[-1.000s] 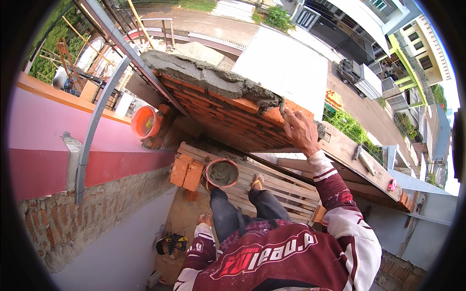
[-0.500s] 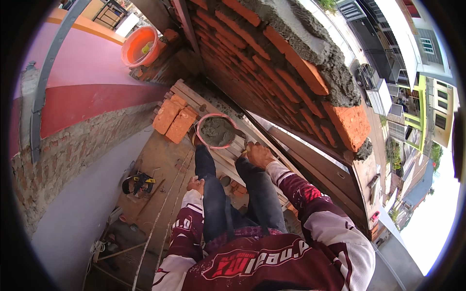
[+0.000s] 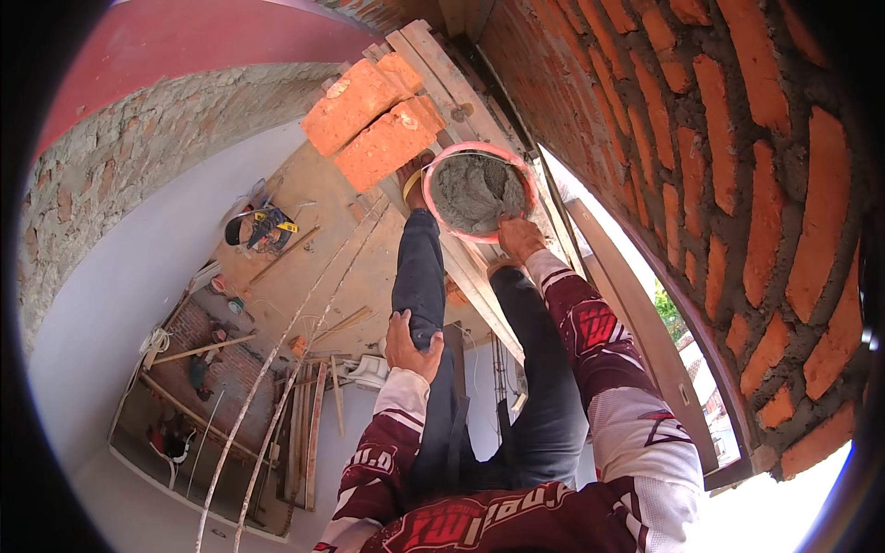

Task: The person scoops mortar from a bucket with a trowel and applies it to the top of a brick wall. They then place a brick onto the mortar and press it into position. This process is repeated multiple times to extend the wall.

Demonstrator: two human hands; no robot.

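Observation:
My right hand is closed at the near rim of a pink bucket of grey mortar; what it grips is hidden in the mortar or too small to tell. My left hand rests on my left trouser leg, fingers apart and bent over it. The bucket stands on wooden planks beside stacked orange bricks, with my sandalled left foot just left of it.
A brick wall with wet joints rises close on the right, a rough wall on the left. Two ropes run past the drop to a lower floor with tools, planks and people.
My right hand has left the wall top and moved down to the mortar bucket. My left hand has come up onto my leg. The view has tilted downward, showing more of the floor below.

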